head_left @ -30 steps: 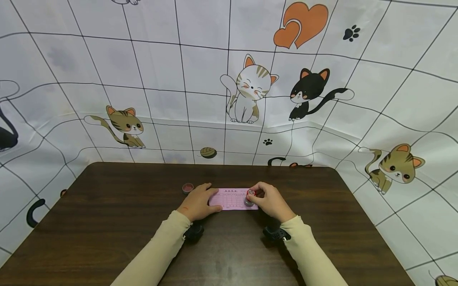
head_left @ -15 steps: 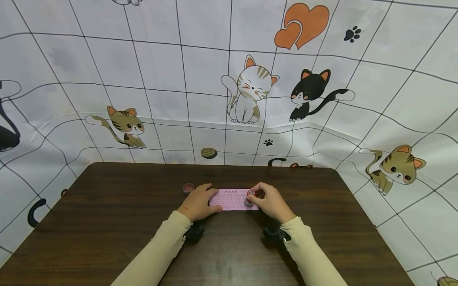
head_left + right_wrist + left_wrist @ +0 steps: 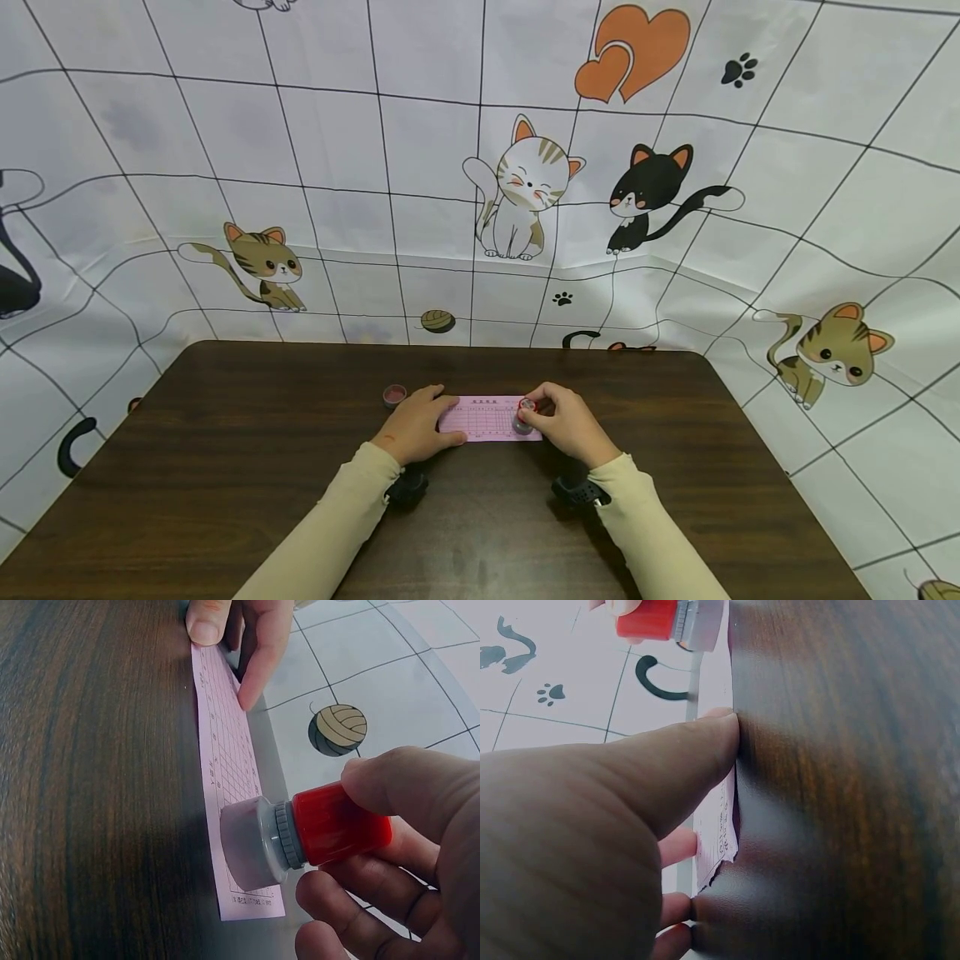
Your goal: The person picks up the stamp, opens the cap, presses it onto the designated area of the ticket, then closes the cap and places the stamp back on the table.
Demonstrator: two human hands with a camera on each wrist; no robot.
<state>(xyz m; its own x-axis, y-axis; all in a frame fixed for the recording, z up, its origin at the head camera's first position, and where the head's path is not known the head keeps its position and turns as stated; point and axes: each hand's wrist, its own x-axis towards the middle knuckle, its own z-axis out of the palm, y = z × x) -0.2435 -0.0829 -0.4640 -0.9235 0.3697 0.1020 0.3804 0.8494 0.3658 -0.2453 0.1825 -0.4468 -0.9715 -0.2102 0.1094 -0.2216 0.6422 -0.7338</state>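
A pink printed form point(image 3: 487, 419), a slip of paper with a table of lines, lies flat on the table. My right hand point(image 3: 573, 425) grips the red handle of a round stamp point(image 3: 341, 823) between thumb and fingers. The stamp's grey base point(image 3: 251, 844) stands on the right end of the form. At the left end my left hand point(image 3: 416, 425) rests on the paper, thumb on the near edge and fingers spread towards the far edge. The stamp's underside is hidden. In the left wrist view the left thumb point(image 3: 682, 765) lies straight along the paper, whose left end looks torn.
A small round container point(image 3: 393, 395) with a reddish inside stands just beyond the left hand. The dark wooden table point(image 3: 247, 450) meets a white sheet point(image 3: 337, 225) printed with cats and grid lines at its back and sides. Both wrists wear black bands.
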